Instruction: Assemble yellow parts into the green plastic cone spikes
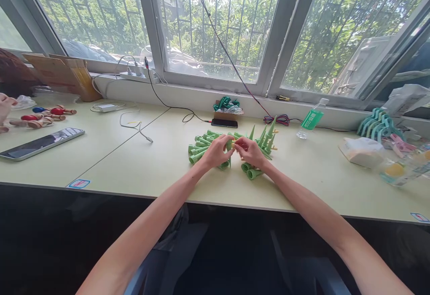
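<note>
Both my hands meet over a heap of green plastic cones (201, 145) on the pale table (141, 169). My left hand (217, 151) is closed around a green cone, fingers curled. Touching it fingertip to fingertip, my right hand (251, 152) pinches a small piece with a hint of red and yellow that I cannot name. Some cones with wooden tips (267, 140) stand upright just behind my right hand, and a couple of open-ended ones (251, 171) lie in front of it.
A black phone (224, 123) and a box of green parts (225, 106) sit behind the heap. A water bottle (311, 122), tissues (361, 151) and teal pieces (376, 124) lie right. Left: a tablet (42, 142), red and blue wooden toys (47, 114) and another person's hand (5, 109).
</note>
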Tool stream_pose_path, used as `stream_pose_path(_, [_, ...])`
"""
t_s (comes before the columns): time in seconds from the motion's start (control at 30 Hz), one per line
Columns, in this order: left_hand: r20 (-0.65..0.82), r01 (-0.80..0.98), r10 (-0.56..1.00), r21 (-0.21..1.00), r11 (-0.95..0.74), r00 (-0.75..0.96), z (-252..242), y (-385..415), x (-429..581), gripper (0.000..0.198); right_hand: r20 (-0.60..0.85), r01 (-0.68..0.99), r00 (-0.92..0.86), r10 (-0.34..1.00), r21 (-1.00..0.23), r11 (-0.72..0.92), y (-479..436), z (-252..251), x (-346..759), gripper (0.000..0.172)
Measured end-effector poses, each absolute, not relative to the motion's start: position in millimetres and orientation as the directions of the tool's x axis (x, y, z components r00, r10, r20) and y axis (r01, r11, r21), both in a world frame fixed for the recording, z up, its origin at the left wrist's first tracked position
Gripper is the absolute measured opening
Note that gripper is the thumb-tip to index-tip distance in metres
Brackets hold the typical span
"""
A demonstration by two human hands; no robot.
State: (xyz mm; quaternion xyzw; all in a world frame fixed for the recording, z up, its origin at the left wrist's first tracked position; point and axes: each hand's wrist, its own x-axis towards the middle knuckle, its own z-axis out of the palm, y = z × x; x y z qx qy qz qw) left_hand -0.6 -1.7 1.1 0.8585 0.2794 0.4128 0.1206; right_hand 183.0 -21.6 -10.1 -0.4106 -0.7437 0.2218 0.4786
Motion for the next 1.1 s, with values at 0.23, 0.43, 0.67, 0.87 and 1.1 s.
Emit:
stream_pose_path(0.23, [0.643, 0.374, 0.569, 0.429, -0.822, 0.513, 1.9, -3.3, -1.1, 0.029, 0.508, 0.445, -0.19, 0.84, -0.718, 0.535, -25.5, -6.0, 182.4, 0.029])
stream_pose_path(0.43, [0.641, 0.372, 0.569, 0.431, -0.822, 0.515, 2.8, -3.0, -0.8, 0.03, 0.497, 0.45, -0.191, 0.847, -0.722, 0.525, -24.2, -6.8, 183.2, 0.041])
stream_pose_path(0.67, [0.661, 0.372, 0.559, 0.418, -0.828, 0.501, 0.5, -0.5, 0.1, 0.03, 0.519, 0.345, -0.171, 0.837, -0.764, 0.544, -23.3, -6.5, 183.0, 0.035])
stream_pose_path(0.87, [0.661, 0.367, 0.557, 0.42, -0.83, 0.503, 1.2, -0.9, 0.2, 0.03, 0.514, 0.315, -0.179, 0.839, -0.778, 0.544, -22.8, -7.8, 182.4, 0.033])
stream_pose_path(1.1, [0.658, 0.357, 0.55, 0.419, -0.835, 0.515, 2.5, -2.7, -0.7, 0.033, 0.514, 0.332, -0.173, 0.84, -0.773, 0.541, -22.6, -8.8, 182.4, 0.03])
